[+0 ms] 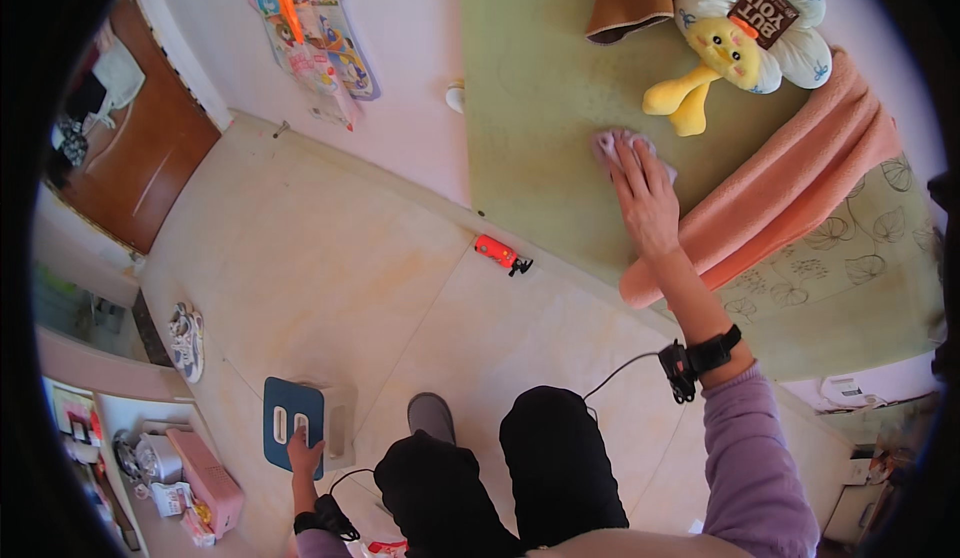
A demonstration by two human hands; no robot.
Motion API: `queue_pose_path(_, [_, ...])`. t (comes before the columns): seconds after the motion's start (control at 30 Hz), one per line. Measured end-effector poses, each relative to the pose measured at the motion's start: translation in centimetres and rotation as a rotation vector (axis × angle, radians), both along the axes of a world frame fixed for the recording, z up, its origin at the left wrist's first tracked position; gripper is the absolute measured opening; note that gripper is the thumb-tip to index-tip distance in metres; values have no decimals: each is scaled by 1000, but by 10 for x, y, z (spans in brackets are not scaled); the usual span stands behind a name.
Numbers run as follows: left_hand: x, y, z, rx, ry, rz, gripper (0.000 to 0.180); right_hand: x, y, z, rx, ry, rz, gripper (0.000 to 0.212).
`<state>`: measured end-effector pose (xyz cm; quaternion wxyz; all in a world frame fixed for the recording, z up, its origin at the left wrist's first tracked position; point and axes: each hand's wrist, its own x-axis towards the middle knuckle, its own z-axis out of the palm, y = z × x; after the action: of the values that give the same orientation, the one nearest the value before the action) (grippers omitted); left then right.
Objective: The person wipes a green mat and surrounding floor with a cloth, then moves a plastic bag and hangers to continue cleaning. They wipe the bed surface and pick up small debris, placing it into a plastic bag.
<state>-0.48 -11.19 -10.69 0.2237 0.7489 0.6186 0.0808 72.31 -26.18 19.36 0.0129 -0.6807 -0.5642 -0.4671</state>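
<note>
My right hand (648, 203) presses a crumpled pale purple cloth (606, 144) against a green surface (540, 148), its fingers stretched over the cloth. Close beyond it lies a plush toy (735, 53) with white petals, a yellow face and yellow legs. A folded pink towel (790, 173) runs along the right side of that hand and forearm. Low on the left, my left hand (304, 454) grips the slotted top of a small stool (283, 403) with a dark blue top and a white body. Its fingertips go into the slot and are partly hidden.
A red toy-like canister (497, 251) lies on the tiled floor beside the green surface. Shoes (186, 343) stand at the left wall, near a shelf with a pink box (208, 473). A brown door (150, 138) is at far left. A brown bag-like item (635, 3) lies beside the plush.
</note>
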Motion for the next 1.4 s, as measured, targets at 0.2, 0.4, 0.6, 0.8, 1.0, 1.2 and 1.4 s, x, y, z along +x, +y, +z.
queue_pose_path(0.2, [51, 43, 71, 41, -196, 17, 44, 13, 39, 45, 65, -2, 20, 50])
queue_pose_path(0.4, [142, 86, 165, 81, -429, -19, 35, 12, 1, 11, 7, -44, -29, 57])
queue_pose_path(0.6, [167, 105, 190, 53, -466, -43, 33, 8, 15, 33, 45, -70, -95, 55])
queue_pose_path(0.8, [186, 105, 193, -166, -563, 98, 30, 16, 53, 50, 35, 13, -14, 57])
queue_pose_path(1.0, [224, 142, 252, -348, -1119, 294, 33, 8, -18, -26, -356, -22, 25, 57])
queue_pose_path(1.2, [299, 166, 349, -369, -1462, 225, 33, 26, -20, 38, -103, 39, -64, 60])
queue_pose_path(1.4, [414, 104, 353, -590, -1553, -36, 22, 21, -31, -14, -126, 52, 0, 55])
